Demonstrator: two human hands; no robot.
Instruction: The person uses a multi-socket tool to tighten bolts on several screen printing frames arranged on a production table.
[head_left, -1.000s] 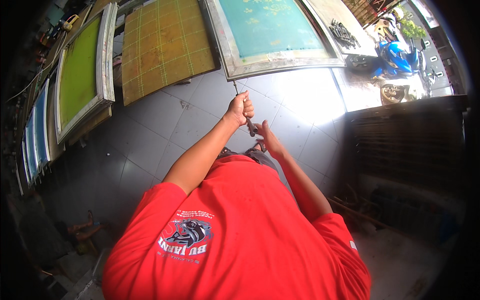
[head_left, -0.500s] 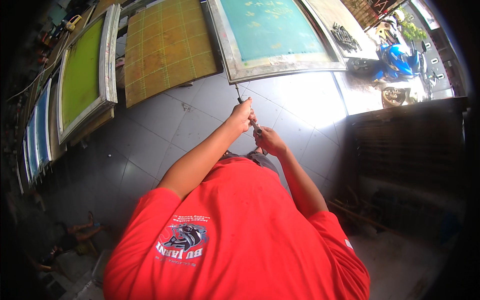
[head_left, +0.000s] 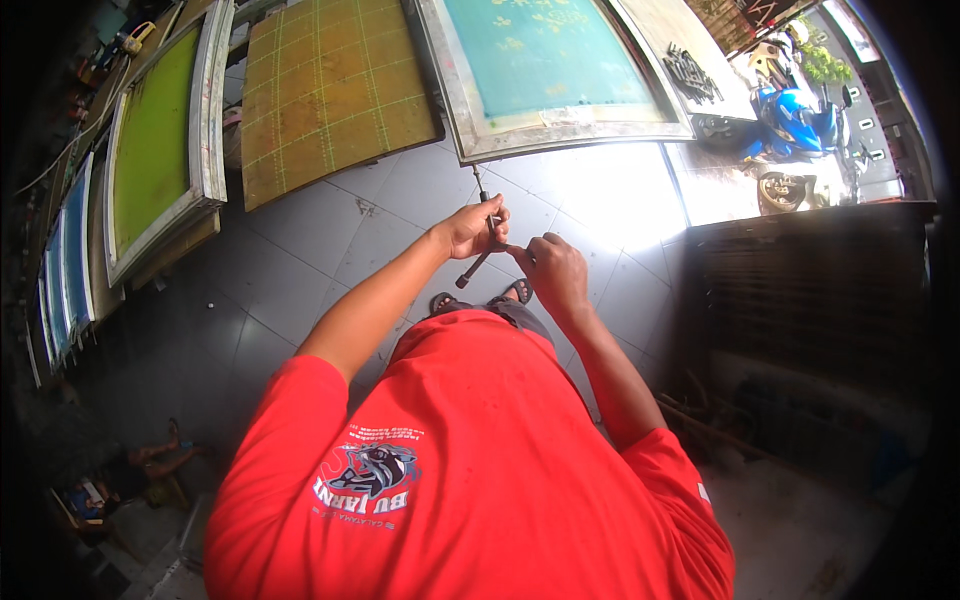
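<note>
My left hand [head_left: 478, 228] is curled round a slim dark metal tool [head_left: 473, 270], a rod whose thick socket-like end points down toward my sandalled feet. Its thinner upper part reaches up to just below the front edge of a turquoise mesh screen in a metal frame [head_left: 575, 139]. My right hand [head_left: 545, 262], to the right, has fingers curled and seems to pinch a short crosspiece of the same tool near my left fingers; exactly what part it grips is partly hidden.
A grid-marked brown board [head_left: 330, 100], green framed screen [head_left: 150, 150] and blue screens [head_left: 65, 260] line the left. A blue motorbike [head_left: 795, 125] stands beyond a dark wooden furniture edge [head_left: 810, 215]. Another person's legs [head_left: 160, 455] show at lower left above the grey tiled floor [head_left: 270, 290].
The tool's lower end has swung down-left toward my feet. My left hand has shifted slightly and opened its grip a little; my right hand has moved in, risen and curled at the tool.
</note>
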